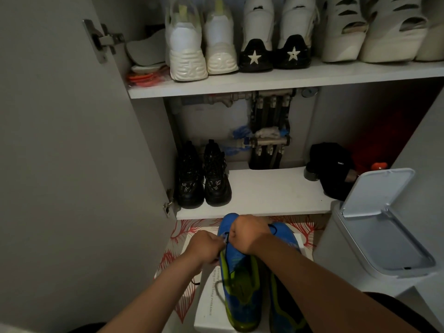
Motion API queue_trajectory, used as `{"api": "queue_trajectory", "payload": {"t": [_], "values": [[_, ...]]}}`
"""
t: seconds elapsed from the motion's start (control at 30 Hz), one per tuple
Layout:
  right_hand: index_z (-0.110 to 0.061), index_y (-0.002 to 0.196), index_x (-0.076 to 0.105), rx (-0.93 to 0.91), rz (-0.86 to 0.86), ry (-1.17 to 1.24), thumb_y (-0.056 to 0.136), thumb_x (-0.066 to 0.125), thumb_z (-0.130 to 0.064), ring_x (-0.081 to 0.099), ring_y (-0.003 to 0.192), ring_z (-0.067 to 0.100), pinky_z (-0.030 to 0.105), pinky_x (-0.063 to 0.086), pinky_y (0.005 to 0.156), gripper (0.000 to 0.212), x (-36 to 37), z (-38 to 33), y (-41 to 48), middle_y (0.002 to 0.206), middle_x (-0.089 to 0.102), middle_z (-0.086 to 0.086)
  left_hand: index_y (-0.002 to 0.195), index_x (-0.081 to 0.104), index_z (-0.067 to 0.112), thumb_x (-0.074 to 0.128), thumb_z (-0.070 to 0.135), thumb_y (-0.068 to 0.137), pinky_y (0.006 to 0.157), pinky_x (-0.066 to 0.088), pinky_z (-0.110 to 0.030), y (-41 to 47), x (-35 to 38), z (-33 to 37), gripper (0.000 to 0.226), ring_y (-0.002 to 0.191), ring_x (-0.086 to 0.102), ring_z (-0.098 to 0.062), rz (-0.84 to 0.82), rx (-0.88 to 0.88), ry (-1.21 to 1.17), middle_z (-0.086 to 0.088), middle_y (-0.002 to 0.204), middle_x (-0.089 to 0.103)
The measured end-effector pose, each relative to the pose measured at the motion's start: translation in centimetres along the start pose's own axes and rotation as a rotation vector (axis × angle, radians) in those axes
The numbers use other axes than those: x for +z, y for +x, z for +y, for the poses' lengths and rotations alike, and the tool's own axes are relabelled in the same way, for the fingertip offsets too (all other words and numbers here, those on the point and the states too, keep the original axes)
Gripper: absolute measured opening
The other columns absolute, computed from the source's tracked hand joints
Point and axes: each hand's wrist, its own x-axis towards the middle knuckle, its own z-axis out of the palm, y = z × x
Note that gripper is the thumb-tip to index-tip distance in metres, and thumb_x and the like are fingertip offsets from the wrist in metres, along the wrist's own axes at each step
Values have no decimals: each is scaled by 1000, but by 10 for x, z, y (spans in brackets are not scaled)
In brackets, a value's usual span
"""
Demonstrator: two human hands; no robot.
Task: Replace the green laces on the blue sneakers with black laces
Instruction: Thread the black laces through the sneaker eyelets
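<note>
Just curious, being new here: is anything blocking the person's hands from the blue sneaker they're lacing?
Nothing visible. The left hand and right hand are both on the blue sneaker, each apparently pinching the black lace.

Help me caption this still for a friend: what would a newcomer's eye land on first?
First, the bright blue sneakers with lime-green lining, on a white box at bottom centre, where the left hand and right hand both pinch a black lace near the toes. Behind, an open cabinet shows white shoes on the upper shelf and black boots below, with a white bin, lid up, at right.
</note>
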Motion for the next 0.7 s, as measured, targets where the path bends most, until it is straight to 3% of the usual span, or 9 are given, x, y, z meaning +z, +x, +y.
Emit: {"api": "queue_trajectory", "payload": {"t": [0.23,0.33,0.43,0.57,0.7], "values": [[-15,100,68,16,-17,-53,93,55,-18,62,104,24,28,43,75,16,4,-3,1,109,66,7,92,73,-7,61,3,88,46,47,-20,-1,-4,-1,16,44,60,-13,-62,-17,-61,-11,59,60],[-19,88,60,31,-30,-55,92,56,-21,63,101,24,27,41,71,6,5,-2,-1,107,66,7,96,69,-12,57,7,91,48,48,-22,0,-2,0,23,54,65,-20,-95,-3,-29,-21,73,65],[-19,84,60,62,-47,-35,92,57,-21,65,97,24,27,42,68,9,7,-1,1,102,68,7,92,68,-10,53,6,95,49,50,-24,2,-4,1,22,57,65,-24,-128,10,-38,-22,75,64],[-14,96,69,72,-86,-12,93,58,-24,65,95,25,28,45,70,16,7,-2,2,101,69,7,90,69,-7,58,1,93,44,46,-22,4,-4,1,14,44,56,-16,-137,60,5,-13,62,61],[-11,91,72,35,-132,-23,86,61,-17,62,83,23,29,52,71,13,1,3,0,95,70,8,79,62,4,49,-4,92,50,44,-26,9,-5,0,20,50,54,-21,-119,44,72,-20,73,61]]}}
